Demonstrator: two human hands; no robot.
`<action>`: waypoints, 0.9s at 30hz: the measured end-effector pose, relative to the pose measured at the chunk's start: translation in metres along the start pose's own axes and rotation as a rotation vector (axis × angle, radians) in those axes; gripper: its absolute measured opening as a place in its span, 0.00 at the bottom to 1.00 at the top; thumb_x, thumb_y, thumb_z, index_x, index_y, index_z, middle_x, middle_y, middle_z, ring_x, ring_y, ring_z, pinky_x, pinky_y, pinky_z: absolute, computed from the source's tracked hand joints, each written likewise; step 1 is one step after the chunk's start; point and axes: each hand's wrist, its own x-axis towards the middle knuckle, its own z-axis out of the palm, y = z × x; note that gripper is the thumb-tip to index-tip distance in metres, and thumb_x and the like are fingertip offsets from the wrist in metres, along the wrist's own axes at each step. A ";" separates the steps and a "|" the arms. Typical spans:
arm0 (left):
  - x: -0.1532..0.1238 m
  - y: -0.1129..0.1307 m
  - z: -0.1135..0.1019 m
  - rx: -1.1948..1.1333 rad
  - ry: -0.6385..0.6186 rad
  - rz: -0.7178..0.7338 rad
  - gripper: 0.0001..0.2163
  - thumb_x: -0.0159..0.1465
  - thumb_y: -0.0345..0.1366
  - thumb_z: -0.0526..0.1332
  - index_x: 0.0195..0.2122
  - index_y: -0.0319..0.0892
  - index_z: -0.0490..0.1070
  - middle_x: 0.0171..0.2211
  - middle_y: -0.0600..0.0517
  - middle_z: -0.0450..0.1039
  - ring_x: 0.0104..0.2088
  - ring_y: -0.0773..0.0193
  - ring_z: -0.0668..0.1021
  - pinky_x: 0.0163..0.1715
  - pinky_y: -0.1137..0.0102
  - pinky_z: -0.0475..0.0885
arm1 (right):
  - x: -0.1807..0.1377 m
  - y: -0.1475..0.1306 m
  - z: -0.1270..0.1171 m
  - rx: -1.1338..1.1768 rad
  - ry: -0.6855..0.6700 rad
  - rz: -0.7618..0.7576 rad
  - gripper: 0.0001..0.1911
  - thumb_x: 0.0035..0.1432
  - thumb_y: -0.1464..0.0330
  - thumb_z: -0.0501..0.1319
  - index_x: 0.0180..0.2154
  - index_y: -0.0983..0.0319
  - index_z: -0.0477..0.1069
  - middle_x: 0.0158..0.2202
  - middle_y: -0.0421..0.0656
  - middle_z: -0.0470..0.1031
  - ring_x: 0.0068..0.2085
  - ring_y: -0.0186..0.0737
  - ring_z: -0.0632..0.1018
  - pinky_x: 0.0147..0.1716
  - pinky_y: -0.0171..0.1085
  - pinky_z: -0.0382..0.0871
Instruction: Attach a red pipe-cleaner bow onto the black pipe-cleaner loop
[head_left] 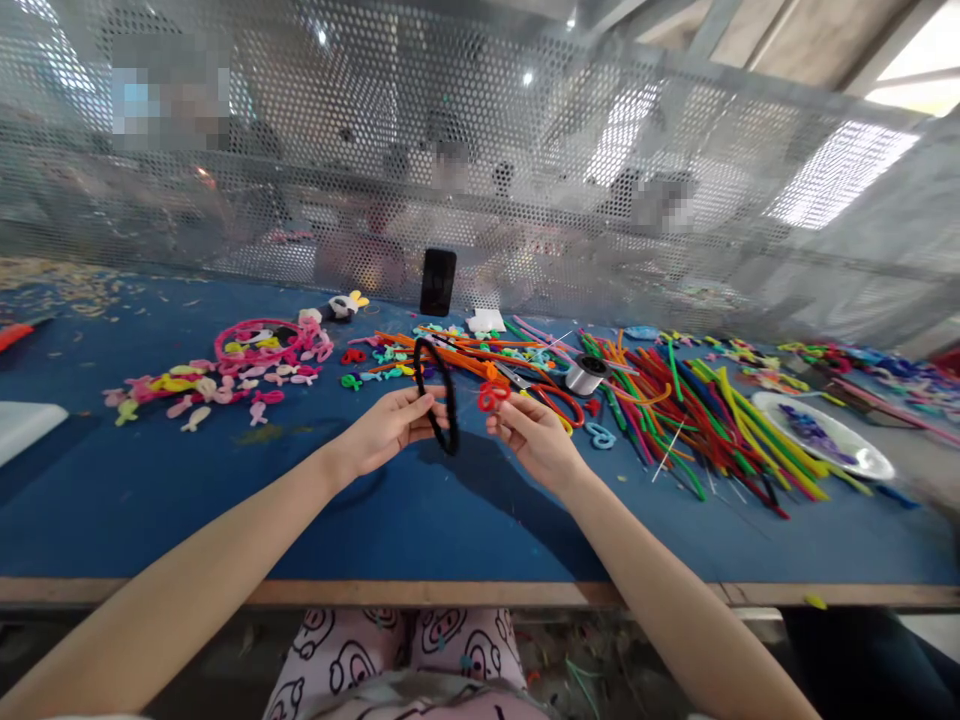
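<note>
My left hand (386, 430) pinches a black fuzzy ring (451, 405), which looks like a loop of pipe cleaner, upright above the blue table. Between the thumb and fingers of my right hand (536, 435) is a small red curled pipe cleaner shape (493, 397). The ring and the red shape are a short way apart. Just beyond my hands lie orange pipe cleaners (450, 350), scissors (517, 378) and a spool of wire (586, 374). A light blue curled shape (600, 435) rests to the right of my right hand.
Many coloured pipe cleaners (720, 410) spread to the right, beside a white plate (874, 463) with purple pieces. Left are small pink pieces (180, 405) and a pink ring (225, 345). A black phone (437, 283) leans at a perforated metal screen (300, 150); people show behind it.
</note>
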 end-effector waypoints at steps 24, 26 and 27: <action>0.003 -0.010 -0.001 0.046 0.006 0.048 0.18 0.59 0.40 0.72 0.48 0.40 0.78 0.35 0.48 0.81 0.36 0.63 0.81 0.41 0.67 0.76 | -0.012 0.022 0.019 -0.280 -0.240 -0.009 0.24 0.44 0.68 0.76 0.45 0.60 0.78 0.27 0.34 0.71 0.29 0.30 0.73 0.36 0.35 0.70; 0.003 -0.011 -0.001 0.033 -0.003 0.065 0.18 0.59 0.40 0.72 0.49 0.41 0.78 0.36 0.48 0.81 0.36 0.63 0.81 0.40 0.67 0.76 | -0.012 0.021 0.019 -0.296 -0.233 -0.011 0.25 0.44 0.67 0.76 0.46 0.59 0.78 0.27 0.34 0.71 0.29 0.31 0.72 0.36 0.35 0.68; 0.003 -0.011 -0.001 0.026 -0.012 0.073 0.18 0.59 0.40 0.71 0.49 0.41 0.77 0.37 0.48 0.81 0.36 0.63 0.81 0.40 0.67 0.76 | -0.012 0.021 0.020 -0.308 -0.230 -0.003 0.25 0.44 0.66 0.76 0.46 0.59 0.78 0.28 0.35 0.72 0.30 0.31 0.72 0.35 0.35 0.68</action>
